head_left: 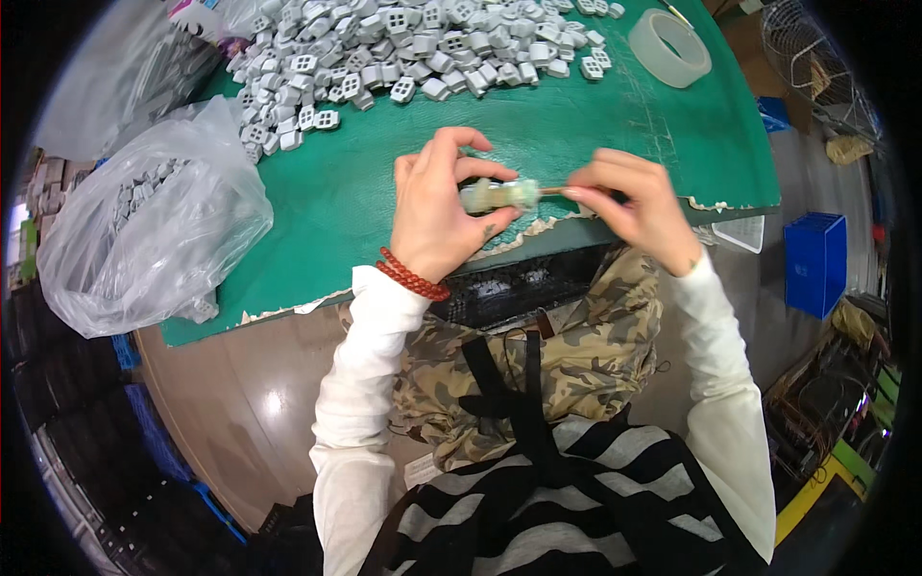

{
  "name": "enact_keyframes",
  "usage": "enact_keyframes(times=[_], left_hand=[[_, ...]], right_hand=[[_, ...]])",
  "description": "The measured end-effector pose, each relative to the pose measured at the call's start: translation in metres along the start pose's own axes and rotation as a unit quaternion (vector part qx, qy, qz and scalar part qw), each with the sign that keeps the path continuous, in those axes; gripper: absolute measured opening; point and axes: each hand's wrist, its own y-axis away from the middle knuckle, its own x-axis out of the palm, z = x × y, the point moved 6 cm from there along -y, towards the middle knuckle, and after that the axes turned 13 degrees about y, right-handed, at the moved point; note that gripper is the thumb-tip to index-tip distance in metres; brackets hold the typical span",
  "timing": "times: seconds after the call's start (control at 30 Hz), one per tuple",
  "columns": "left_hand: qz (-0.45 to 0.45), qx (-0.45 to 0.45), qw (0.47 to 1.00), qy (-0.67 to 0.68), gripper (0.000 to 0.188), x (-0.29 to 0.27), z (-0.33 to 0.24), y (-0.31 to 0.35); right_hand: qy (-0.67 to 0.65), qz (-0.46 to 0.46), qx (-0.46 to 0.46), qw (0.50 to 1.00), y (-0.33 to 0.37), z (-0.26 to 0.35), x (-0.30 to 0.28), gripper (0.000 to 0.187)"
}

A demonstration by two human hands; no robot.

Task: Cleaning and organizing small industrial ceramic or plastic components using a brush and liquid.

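Observation:
Near the front edge of the green-topped table, my left hand [437,202] is closed around a translucent pale-green piece [504,196], roughly cylindrical and blurred, so its exact kind does not show. A thin brownish rod [552,191] sticks out of its right end. The fingers of my right hand [629,197] pinch the rod's far end between thumb and fingertips. Beyond both hands lies a large heap of small light-grey plastic parts [423,48], many with square openings in one face.
A clear plastic bag [154,230] holding more grey parts lies on the table's left side. At the far right sits a roll of clear tape [669,48]. The green tabletop [317,211] has a torn front edge. A blue bin [815,264] stands lower, to the right.

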Motion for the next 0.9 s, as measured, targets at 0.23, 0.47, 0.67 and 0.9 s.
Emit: enact_keyframes(times=[0.23, 0.47, 0.67, 0.9], left_hand=[[0.0, -0.03, 0.997, 0.077, 0.065, 0.002, 0.009, 0.0], [-0.011, 0.033, 0.999, -0.023, 0.065, 0.004, -0.008, -0.005], [0.003, 0.021, 1.0, 0.024, 0.076, 0.004, 0.008, -0.001], [-0.125, 0.175, 0.975, 0.057, 0.111, -0.055, -0.031, 0.024]], right_hand=[[0.007, -0.026, -0.038, 0.999, -0.013, 0.012, 0.01, 0.009], [-0.013, 0.027, 0.025, 0.999, 0.01, -0.029, -0.015, 0.01], [-0.041, 0.003, -0.015, 0.999, -0.008, 0.005, 0.008, 0.009], [-0.191, -0.009, 0.114, 0.975, 0.017, -0.022, -0.015, 0.011]])
